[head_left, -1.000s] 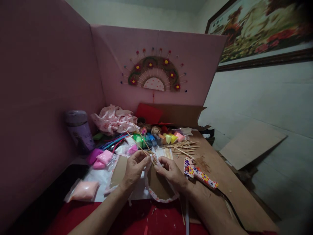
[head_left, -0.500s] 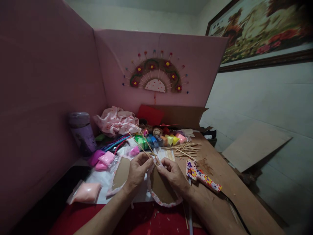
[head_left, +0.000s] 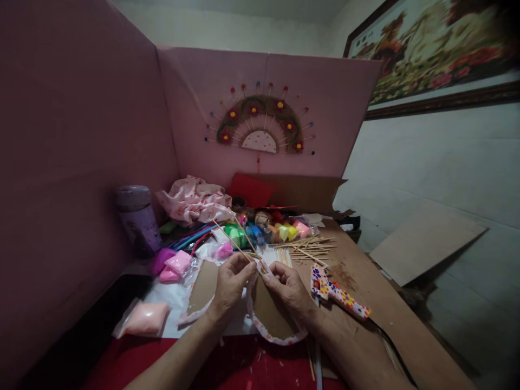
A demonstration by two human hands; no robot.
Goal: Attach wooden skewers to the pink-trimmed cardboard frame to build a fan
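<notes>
My left hand [head_left: 231,283] and my right hand [head_left: 286,287] meet over a cardboard half-disc [head_left: 270,317] edged with patterned fabric. Both hands are closed in a pinch at its top edge. The left hand pinches thin bamboo sticks [head_left: 233,238] that fan up and to the left. The right hand pinches the lower ends of the sticks against the disc's top edge. A second fabric-edged cardboard piece [head_left: 200,292] lies left of my left wrist.
A flower-patterned glue gun [head_left: 339,295] lies right of my right hand. Behind are loose bamboo sticks [head_left: 309,246], coloured clay packets [head_left: 264,232], pink clay bags [head_left: 144,318], a purple jar [head_left: 136,219], crumpled pink cloth [head_left: 190,199] and a pink board with a decorated fan [head_left: 258,122].
The view has shifted slightly; the hands and the half-disc sit a little further right and lower. The pinch on the sticks stays the same.
</notes>
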